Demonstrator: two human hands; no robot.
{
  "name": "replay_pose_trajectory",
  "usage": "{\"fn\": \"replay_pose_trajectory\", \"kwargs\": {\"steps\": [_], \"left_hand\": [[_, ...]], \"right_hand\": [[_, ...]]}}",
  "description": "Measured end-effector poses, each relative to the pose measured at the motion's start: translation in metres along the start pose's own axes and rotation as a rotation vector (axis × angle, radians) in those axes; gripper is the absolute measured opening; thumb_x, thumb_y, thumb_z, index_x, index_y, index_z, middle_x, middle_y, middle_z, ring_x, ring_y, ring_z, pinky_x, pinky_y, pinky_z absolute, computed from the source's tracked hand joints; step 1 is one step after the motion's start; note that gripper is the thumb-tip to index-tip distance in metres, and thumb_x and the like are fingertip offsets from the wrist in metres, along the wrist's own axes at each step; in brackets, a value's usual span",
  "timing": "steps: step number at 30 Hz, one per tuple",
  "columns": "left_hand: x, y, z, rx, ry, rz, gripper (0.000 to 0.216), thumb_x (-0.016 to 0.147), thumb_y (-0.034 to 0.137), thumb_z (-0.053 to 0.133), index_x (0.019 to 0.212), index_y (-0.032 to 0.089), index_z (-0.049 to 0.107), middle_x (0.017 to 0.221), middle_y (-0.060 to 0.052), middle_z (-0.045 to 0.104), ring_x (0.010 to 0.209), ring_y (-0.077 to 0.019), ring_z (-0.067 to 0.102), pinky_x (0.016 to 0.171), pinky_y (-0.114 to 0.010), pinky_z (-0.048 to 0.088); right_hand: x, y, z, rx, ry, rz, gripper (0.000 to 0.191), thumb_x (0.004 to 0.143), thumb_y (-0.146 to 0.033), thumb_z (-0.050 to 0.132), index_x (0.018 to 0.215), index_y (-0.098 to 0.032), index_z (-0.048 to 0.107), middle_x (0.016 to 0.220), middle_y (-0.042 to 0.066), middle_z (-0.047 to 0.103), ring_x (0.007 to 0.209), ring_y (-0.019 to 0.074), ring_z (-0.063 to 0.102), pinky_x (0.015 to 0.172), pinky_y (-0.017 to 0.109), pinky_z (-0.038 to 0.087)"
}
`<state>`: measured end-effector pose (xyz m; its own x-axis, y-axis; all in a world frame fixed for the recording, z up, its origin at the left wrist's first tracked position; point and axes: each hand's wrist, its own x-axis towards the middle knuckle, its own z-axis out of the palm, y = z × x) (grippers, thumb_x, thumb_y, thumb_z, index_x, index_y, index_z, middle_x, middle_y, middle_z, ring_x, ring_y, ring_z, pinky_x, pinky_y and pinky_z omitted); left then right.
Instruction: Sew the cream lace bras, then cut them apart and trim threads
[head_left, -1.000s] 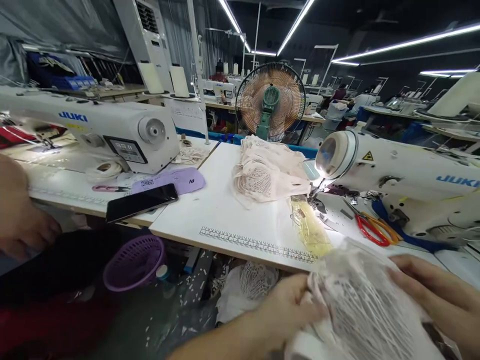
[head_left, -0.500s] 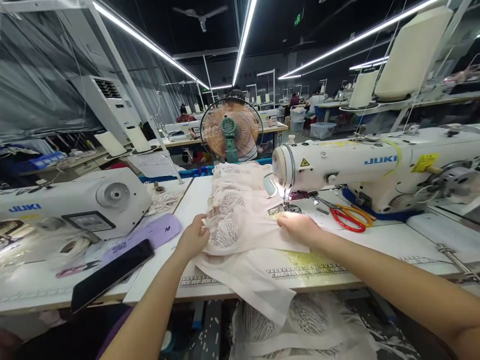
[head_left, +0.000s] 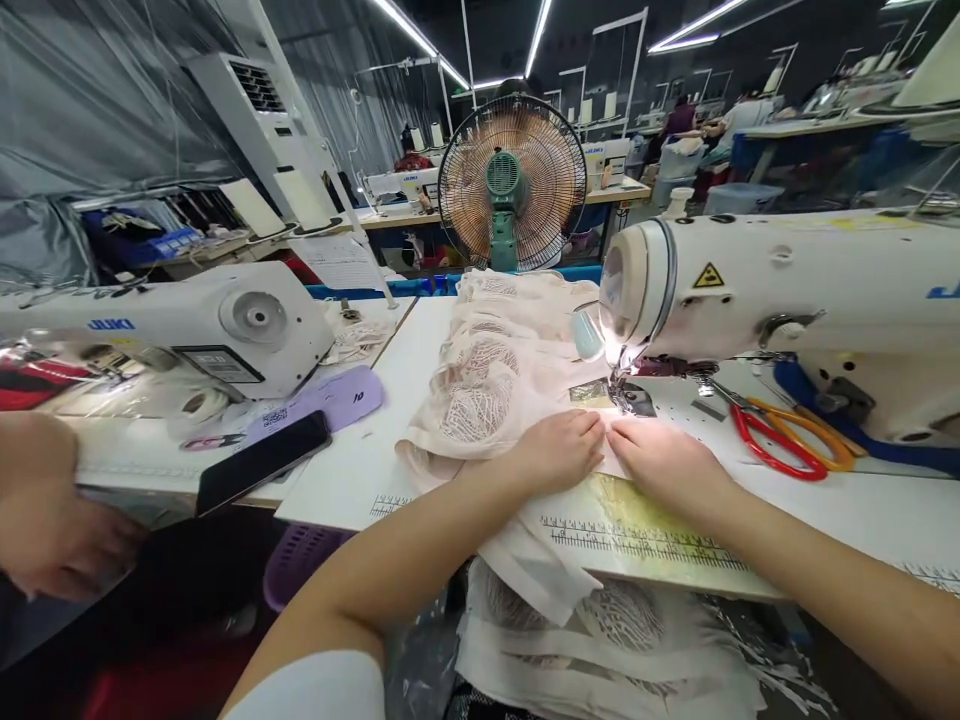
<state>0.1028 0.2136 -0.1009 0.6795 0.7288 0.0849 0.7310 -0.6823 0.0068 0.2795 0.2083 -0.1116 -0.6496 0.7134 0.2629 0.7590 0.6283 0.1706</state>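
A length of pale pink garment fabric point(head_left: 480, 405) with round lace panels lies along the table, and its near end droops over the front edge. My left hand point(head_left: 562, 450) is closed on the fabric just in front of the lit needle and presser foot point(head_left: 621, 388). Close beside it, my right hand point(head_left: 660, 455) pinches the same fabric with thumb and fingers together. The fingertips of both hands nearly meet, a short way from the metal needle plate point(head_left: 592, 393) of the white sewing machine point(head_left: 712, 280). The edge between my fingers is partly hidden.
Red-handled scissors point(head_left: 780, 445) lie right of the needle. A phone point(head_left: 262, 462) and purple card point(head_left: 337, 400) lie left, near a second sewing machine point(head_left: 247, 325). A co-worker's hand point(head_left: 67, 540) is at far left. More lace fabric point(head_left: 615, 640) hangs below the table; a fan point(head_left: 514, 180) stands behind.
My left hand has moved right, from the fabric's left edge to beside my right hand at the needle. The view has shifted closer, and a co-worker's hand now shows at left.
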Motion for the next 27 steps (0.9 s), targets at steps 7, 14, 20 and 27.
{"fn": "replay_pose_trajectory", "kwargs": {"steps": [7, 14, 20, 27], "left_hand": [[0.018, -0.007, -0.003, 0.051, 0.009, -0.011, 0.043, 0.09, 0.04, 0.04, 0.119, 0.01, 0.051, 0.115, -0.012, 0.057, 0.102, -0.024, 0.053, 0.083, -0.036, 0.045], [0.038, -0.013, -0.001, 0.043, 0.004, -0.05, 0.043, 0.09, 0.043, 0.038, 0.115, 0.013, 0.055, 0.116, -0.01, 0.056, 0.104, -0.0239, 0.051, 0.084, -0.038, 0.043], [0.042, -0.019, -0.005, 0.012, -0.034, -0.026, 0.041, 0.09, 0.043, 0.038, 0.111, 0.013, 0.058, 0.116, -0.01, 0.055, 0.104, -0.0239, 0.05, 0.087, -0.038, 0.043], [0.041, -0.019, -0.006, 0.001, -0.051, -0.025, 0.042, 0.089, 0.042, 0.039, 0.113, 0.013, 0.057, 0.117, -0.01, 0.055, 0.102, -0.0246, 0.05, 0.085, -0.039, 0.044]], "right_hand": [[-0.029, 0.011, 0.008, 0.088, 0.125, -0.065, 0.03, 0.086, -0.012, 0.037, 0.101, -0.017, 0.063, 0.108, 0.011, 0.064, 0.095, 0.0248, 0.056, 0.077, 0.036, 0.045], [-0.028, 0.015, 0.005, 0.195, 0.115, -0.044, 0.03, 0.09, -0.019, 0.035, 0.1, -0.016, 0.063, 0.1, 0.01, 0.066, 0.089, 0.0253, 0.058, 0.076, 0.039, 0.045], [-0.028, 0.015, -0.001, 0.267, 0.114, -0.047, 0.03, 0.091, -0.02, 0.035, 0.099, -0.016, 0.063, 0.096, 0.01, 0.066, 0.083, 0.0237, 0.058, 0.071, 0.038, 0.046], [-0.027, 0.016, -0.006, 0.294, 0.113, -0.071, 0.029, 0.09, -0.019, 0.035, 0.097, -0.016, 0.063, 0.098, 0.011, 0.066, 0.087, 0.0255, 0.06, 0.067, 0.038, 0.05]]}}
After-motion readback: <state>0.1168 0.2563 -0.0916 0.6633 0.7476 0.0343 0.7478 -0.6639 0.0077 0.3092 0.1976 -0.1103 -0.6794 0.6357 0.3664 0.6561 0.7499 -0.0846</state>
